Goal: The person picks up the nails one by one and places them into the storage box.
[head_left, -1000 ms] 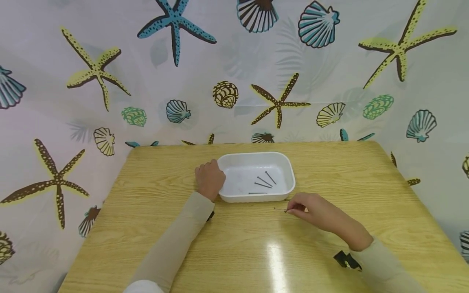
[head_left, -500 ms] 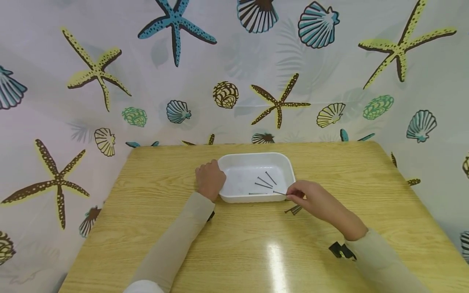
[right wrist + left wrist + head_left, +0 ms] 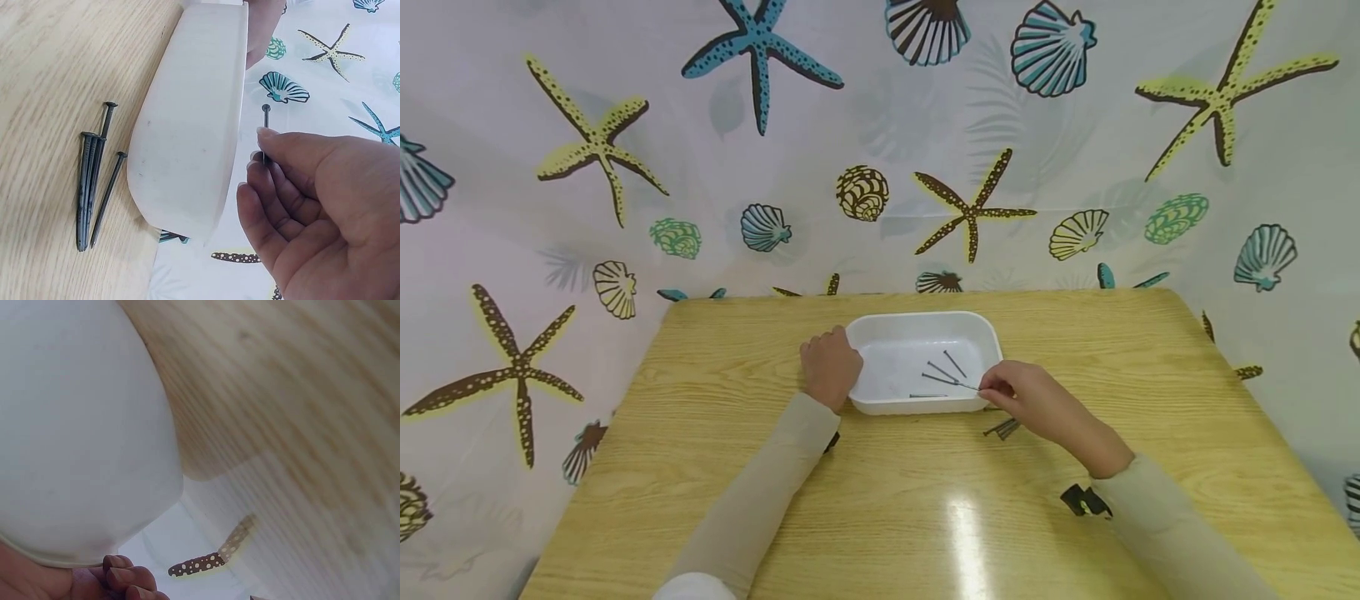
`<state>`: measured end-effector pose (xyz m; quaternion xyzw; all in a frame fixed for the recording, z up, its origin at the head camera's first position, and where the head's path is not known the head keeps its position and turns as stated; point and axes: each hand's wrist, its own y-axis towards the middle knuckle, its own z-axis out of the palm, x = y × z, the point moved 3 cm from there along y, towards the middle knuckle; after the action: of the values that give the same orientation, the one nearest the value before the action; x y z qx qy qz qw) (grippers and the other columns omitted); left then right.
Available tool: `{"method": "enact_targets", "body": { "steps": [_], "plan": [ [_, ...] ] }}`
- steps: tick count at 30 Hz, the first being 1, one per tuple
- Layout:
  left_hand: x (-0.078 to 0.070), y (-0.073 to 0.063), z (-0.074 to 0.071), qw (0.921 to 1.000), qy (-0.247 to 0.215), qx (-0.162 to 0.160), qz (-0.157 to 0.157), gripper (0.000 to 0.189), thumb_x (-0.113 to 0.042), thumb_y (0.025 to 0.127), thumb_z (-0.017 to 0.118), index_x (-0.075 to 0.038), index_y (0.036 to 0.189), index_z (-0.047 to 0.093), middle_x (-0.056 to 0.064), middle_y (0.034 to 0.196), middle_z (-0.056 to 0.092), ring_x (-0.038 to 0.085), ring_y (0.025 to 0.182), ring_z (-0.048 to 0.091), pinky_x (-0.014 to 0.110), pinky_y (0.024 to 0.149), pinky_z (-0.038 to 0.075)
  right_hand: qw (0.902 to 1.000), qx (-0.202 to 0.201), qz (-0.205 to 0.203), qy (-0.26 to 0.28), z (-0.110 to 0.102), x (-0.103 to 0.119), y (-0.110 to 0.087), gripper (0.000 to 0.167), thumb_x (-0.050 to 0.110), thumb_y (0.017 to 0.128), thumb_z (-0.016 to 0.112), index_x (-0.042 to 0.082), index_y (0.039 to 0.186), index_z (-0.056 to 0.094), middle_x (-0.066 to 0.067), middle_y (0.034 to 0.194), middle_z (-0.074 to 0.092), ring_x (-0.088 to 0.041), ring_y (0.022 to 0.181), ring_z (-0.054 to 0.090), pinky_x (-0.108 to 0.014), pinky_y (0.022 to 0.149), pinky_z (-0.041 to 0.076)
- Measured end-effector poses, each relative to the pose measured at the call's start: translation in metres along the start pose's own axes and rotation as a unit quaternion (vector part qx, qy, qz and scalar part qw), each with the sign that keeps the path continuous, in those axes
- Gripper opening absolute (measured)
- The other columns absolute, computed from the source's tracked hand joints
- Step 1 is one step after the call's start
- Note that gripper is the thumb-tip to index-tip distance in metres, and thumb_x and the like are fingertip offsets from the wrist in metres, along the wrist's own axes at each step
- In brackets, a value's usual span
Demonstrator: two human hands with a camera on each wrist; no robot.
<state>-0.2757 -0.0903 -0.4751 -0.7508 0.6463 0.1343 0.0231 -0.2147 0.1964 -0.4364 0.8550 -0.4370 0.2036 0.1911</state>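
A white plastic tray (image 3: pixel 917 407) stands on the wooden table with several nails (image 3: pixel 939 377) lying loose on its floor. At its left end my left hand (image 3: pixel 832 368) grips the rim, fingers curled over the edge; the left wrist view shows those fingers (image 3: pixel 128 575) against the tray's lip. Over the tray's right front corner, my right hand (image 3: pixel 1032 402) pinches one nail (image 3: pixel 267 117) between thumb and fingertips, its head pointing away from the hand. Several more nails (image 3: pixel 91 187) lie on the table beside the tray, partly under the right hand in the head view.
The light wood table (image 3: pixel 880 508) reaches back to a white cloth (image 3: pixel 880 125) printed with starfish and shells. A bright glare streak crosses the table's front. A black strap (image 3: pixel 1086 500) shows at the right sleeve.
My right hand has lifted a nail off the table pile and moved it up and left over the tray's right side. The left hand and tray have stayed put.
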Motion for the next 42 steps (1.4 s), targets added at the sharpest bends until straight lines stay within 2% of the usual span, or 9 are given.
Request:
{"method": "enact_targets", "body": {
  "steps": [10,21,42],
  "plan": [
    [0.000,0.001,0.000,1.0000,0.003,0.008,-0.003,0.023,-0.019,0.089,0.047,-0.003,0.100,0.058,0.014,0.089,0.062,0.031,0.084,0.057,0.044,0.079,0.038,0.9999,0.008,-0.011,-0.004,0.008,-0.003,0.007,0.008,0.016,0.087,0.065,0.008,0.088,0.065,0.006,0.077,0.059,-0.006,0.068,0.052,-0.025,0.061,0.046],
    [0.000,-0.001,-0.003,0.9999,-0.001,0.015,-0.003,0.023,-0.019,0.088,0.047,-0.004,0.101,0.058,0.013,0.090,0.063,0.030,0.085,0.056,0.043,0.079,0.037,0.9997,0.000,-0.025,-0.002,0.012,0.010,0.014,0.009,0.017,0.087,0.065,0.008,0.087,0.065,0.008,0.077,0.057,-0.006,0.067,0.051,-0.024,0.060,0.046],
    [0.000,0.000,0.001,1.0000,-0.003,-0.004,-0.001,0.022,-0.018,0.087,0.048,-0.003,0.099,0.060,0.013,0.088,0.063,0.030,0.081,0.057,0.043,0.076,0.038,0.9998,0.008,-0.018,-0.008,0.021,0.005,0.031,0.007,0.015,0.087,0.065,0.008,0.086,0.065,0.007,0.076,0.058,-0.007,0.067,0.051,-0.026,0.061,0.045]
  ]
}}
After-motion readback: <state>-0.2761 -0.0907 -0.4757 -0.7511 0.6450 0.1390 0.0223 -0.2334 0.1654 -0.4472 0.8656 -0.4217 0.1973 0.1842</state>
